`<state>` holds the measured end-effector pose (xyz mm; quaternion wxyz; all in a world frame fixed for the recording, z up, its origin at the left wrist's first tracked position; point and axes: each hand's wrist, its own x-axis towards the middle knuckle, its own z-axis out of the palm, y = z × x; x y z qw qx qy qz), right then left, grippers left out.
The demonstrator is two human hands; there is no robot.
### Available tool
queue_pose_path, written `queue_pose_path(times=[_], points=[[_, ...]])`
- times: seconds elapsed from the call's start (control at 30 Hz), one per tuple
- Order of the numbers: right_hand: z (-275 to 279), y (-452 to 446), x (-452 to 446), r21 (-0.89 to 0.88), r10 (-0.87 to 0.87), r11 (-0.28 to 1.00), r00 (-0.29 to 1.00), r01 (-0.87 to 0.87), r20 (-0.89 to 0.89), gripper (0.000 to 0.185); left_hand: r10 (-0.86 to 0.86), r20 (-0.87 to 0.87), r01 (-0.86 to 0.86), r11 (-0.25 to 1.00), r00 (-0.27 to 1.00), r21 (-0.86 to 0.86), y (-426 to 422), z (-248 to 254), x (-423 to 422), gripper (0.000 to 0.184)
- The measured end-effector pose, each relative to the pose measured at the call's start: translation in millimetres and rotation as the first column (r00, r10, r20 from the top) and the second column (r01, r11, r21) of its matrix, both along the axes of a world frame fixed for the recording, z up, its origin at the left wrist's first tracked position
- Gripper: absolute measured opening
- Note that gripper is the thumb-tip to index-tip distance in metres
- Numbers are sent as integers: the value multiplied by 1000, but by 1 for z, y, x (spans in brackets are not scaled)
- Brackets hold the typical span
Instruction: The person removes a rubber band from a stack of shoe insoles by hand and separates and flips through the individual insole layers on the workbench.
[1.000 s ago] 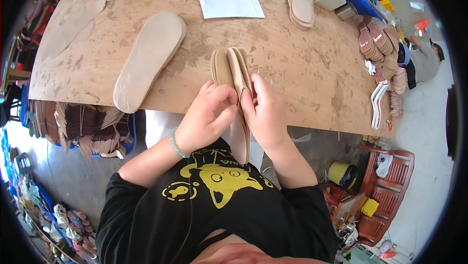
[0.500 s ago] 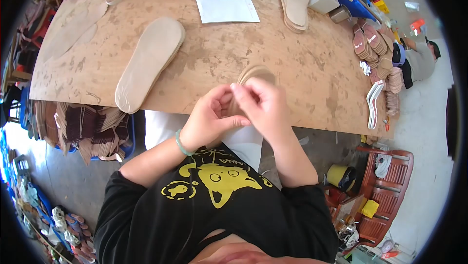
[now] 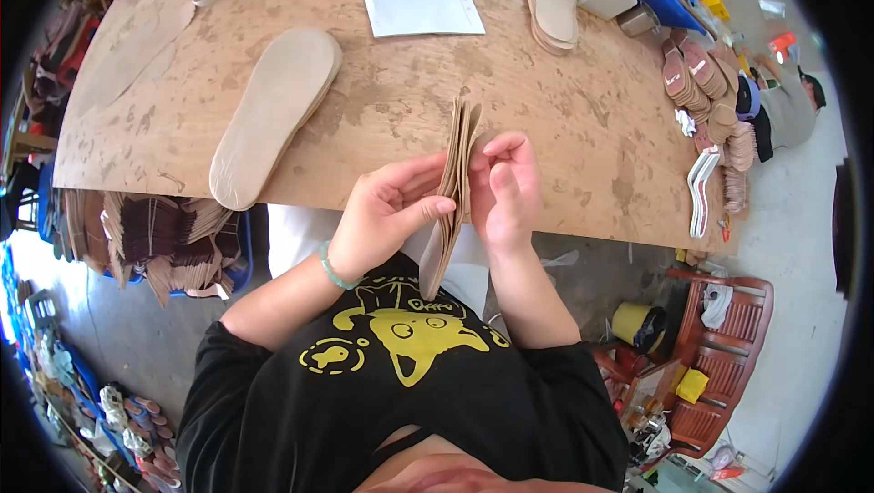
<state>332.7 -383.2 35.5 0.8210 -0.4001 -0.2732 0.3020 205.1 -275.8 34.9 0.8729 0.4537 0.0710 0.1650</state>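
A small stack of beige insoles (image 3: 452, 185) stands on edge in front of my chest, over the table's near edge, its layers slightly fanned at the top. My left hand (image 3: 394, 211) grips the stack from the left, thumb on the near side and fingers behind. Just right of the stack, my right hand (image 3: 506, 191) has its fingers loosely curled and apart, with nothing visible in them. On the wooden table (image 3: 391, 92), a pile of larger beige insoles (image 3: 278, 111) lies to the left.
White paper (image 3: 423, 9) and another insole pile (image 3: 552, 3) lie farther back. At the right are stacked brown insoles (image 3: 696, 74), white strips (image 3: 701, 193) and a co-worker (image 3: 790, 115). Below the table are a filled blue crate (image 3: 238, 265) and a wooden bench (image 3: 724, 361).
The stack was fanned between both hands, then tilted and blurred; now it stands narrow and edge-on in my left hand. My right hand has come off it to the right and opened.
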Motion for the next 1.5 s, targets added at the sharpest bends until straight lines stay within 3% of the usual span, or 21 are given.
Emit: queue_pose_path(times=[0.2,0.33,0.43,0.53,0.6,0.7,0.83,0.87,0.97,1.07,1.17,1.27,1.5], points=[[-6,-2,0,44,12,999,1000,-11,-28,55,34,14,-34,999,999,14,-2,-10,8,48],[-8,-4,1,65,23,998,999,-20,-41,59,21,-121,-17,999,992,32,-1,-9,7,38],[-4,-4,-2,-7,18,1000,999,-18,47,59,113,-140,-87,979,984,184,-5,-5,6,32],[8,-6,-2,-302,43,951,934,71,355,55,208,-160,-146,931,965,335,-9,-4,3,30],[16,-9,-1,-318,34,945,938,83,346,53,225,-167,-152,918,960,365,-10,-4,3,30],[17,-16,7,-318,6,943,947,102,322,55,226,-149,-210,971,963,116,-7,-1,6,31],[18,-20,9,-311,-45,944,975,113,218,66,231,-112,-227,973,967,48,-2,1,6,46],[15,-21,9,-313,-47,943,976,113,211,70,234,-119,-231,972,965,45,-2,-1,7,52],[15,-25,7,-373,-23,923,979,99,205,78,302,-34,-301,953,953,25,-5,-15,7,36],[16,-28,8,-406,10,911,980,72,197,83,251,-53,-234,947,967,223,1,-36,1,23],[20,-28,6,-379,80,925,985,-16,152,93,203,-121,-156,936,972,316,2,-11,3,19],[16,-27,8,-334,152,937,981,-104,122,105,150,-88,-115,940,985,320,0,3,4,36],[9,-29,13,-319,209,932,973,-170,95,115,-20,-57,25,995,998,101,10,-3,2,43]])
